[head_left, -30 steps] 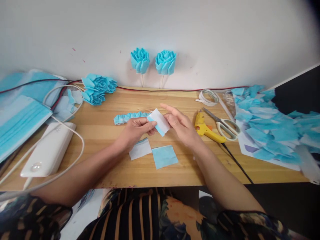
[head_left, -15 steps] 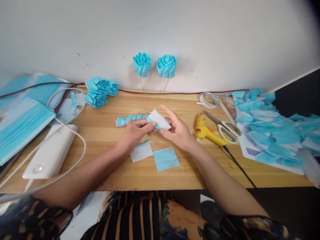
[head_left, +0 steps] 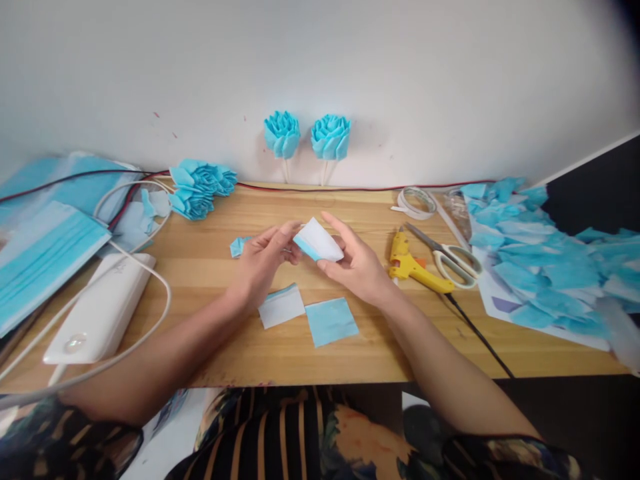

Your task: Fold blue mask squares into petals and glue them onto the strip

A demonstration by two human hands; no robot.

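Note:
My right hand [head_left: 357, 263] pinches a small square of white-and-blue mask fabric [head_left: 319, 239] by its lower right edge, thumb in front, index finger stretched up behind. Beside its left corner is my left hand [head_left: 263, 257], thumb and fingers drawn together; whether they grip anything is hidden. A pleated blue strip [head_left: 237, 247] pokes out behind the left hand, mostly covered by it. Below the hands, two fabric squares lie flat on the wooden table: a white-faced square [head_left: 281, 307] and a blue square [head_left: 332, 322].
Right of the hands lie a yellow glue gun [head_left: 413, 263], scissors [head_left: 453, 260], a tape roll [head_left: 417, 202] and a heap of blue pieces [head_left: 535, 267]. Blue fabric roses [head_left: 330, 137] stand against the wall. Leftward are more roses [head_left: 200, 187], masks [head_left: 50, 260] and a white power bank [head_left: 103, 307].
My left thumb has come off the face of the held fabric square, and the left hand has shifted slightly left, covering more of the pleated strip. The right hand keeps its pinch.

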